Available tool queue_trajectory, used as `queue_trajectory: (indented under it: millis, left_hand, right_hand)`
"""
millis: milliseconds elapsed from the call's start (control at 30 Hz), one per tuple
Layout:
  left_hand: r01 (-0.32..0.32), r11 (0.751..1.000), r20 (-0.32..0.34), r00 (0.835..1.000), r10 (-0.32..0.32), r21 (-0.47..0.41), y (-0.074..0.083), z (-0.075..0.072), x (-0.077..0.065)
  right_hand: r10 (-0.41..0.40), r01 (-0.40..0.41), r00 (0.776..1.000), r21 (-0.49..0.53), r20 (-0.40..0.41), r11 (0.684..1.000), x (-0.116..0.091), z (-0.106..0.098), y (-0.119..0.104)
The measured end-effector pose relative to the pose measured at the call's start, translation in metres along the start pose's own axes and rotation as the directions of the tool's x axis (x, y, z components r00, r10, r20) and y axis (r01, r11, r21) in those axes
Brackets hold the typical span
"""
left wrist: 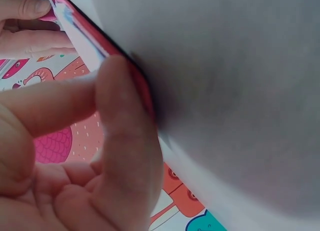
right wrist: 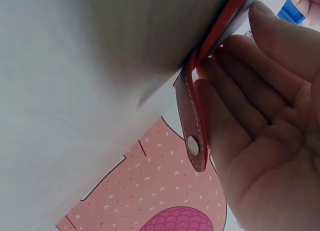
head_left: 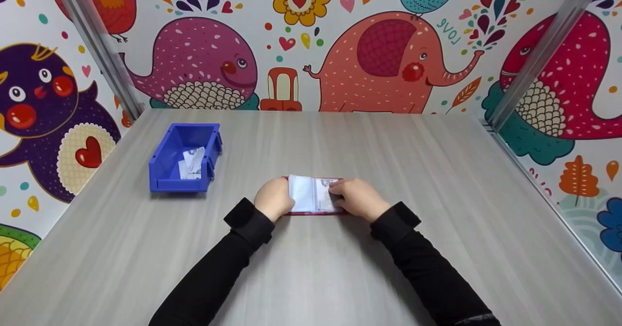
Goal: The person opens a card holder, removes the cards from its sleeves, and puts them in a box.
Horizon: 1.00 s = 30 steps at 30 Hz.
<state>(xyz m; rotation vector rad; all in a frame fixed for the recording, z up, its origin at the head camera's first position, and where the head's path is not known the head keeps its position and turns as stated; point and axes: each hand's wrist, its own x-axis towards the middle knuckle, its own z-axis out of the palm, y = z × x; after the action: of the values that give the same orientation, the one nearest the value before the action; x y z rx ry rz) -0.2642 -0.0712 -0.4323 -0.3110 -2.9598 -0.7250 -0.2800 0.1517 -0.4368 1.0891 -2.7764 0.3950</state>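
A small red card holder [head_left: 316, 213] lies spread on the table, its snap strap [right wrist: 192, 126] sticking out on the right side. Clear plastic sleeves [head_left: 302, 193] make up the left page. On the right page is a white printed card [head_left: 323, 200]. My left hand [head_left: 273, 199] grips the holder's left edge; thumb and forefinger pinch it in the left wrist view. The right hand [head_left: 358, 198] holds the opposite edge, thumb over the page and fingers along the cover beside the strap. Those fingers hide part of the card.
A blue plastic bin [head_left: 179, 185] stands on the table at the back left, with several white cards [head_left: 193, 161] inside. Printed wall panels [head_left: 296, 39] with cartoon animals border the table [head_left: 311, 277] at the back and sides.
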Motion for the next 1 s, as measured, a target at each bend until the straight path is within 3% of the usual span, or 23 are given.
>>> queue_trajectory:
  millis: [1000]
  left_hand:
    - [0.004,1.000,-0.003,1.000,-0.004,0.010,0.0005,-0.0006,0.0000]
  right_hand:
    - [-0.062,0.062,0.998,-0.004,-0.005,0.998,-0.0011,-0.0005,0.0031]
